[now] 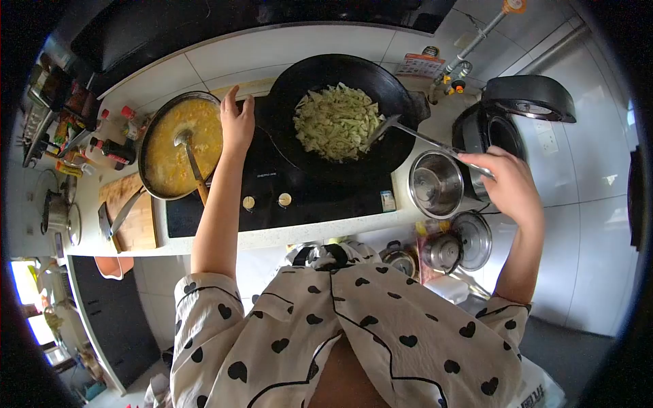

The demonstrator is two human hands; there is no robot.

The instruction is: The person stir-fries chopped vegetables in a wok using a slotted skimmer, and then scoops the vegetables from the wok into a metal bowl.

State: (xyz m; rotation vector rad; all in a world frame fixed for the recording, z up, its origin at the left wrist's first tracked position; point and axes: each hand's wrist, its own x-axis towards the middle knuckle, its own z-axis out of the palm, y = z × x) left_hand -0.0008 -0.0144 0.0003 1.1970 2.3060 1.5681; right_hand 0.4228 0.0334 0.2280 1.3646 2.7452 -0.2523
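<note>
My right hand (pixel 511 185) is closed around the long metal handle of a spatula (pixel 428 139). Its blade rests at the right edge of chopped pale-green vegetables (pixel 337 122) in a large black wok (pixel 391 156). My left hand (pixel 238 129) is raised between the wok and a round pan (pixel 144 180), near the wok's left side, with fingers apart and nothing visible in them. Yellow soup with bits in it (pixel 173 160) fills the pan. A ladle (pixel 192 160) with a wooden handle end leans in that soup, its handle passing behind my left forearm.
A black glass cooktop (pixel 306 204) with two knobs lies under the wok. At left are a cutting board (pixel 139 228), a knife (pixel 126 212) and bottles (pixel 112 151). A steel pot (pixel 435 183) and an open-lidded black cooker (pixel 486 126) stand at right; more pots (pixel 442 253) sit below.
</note>
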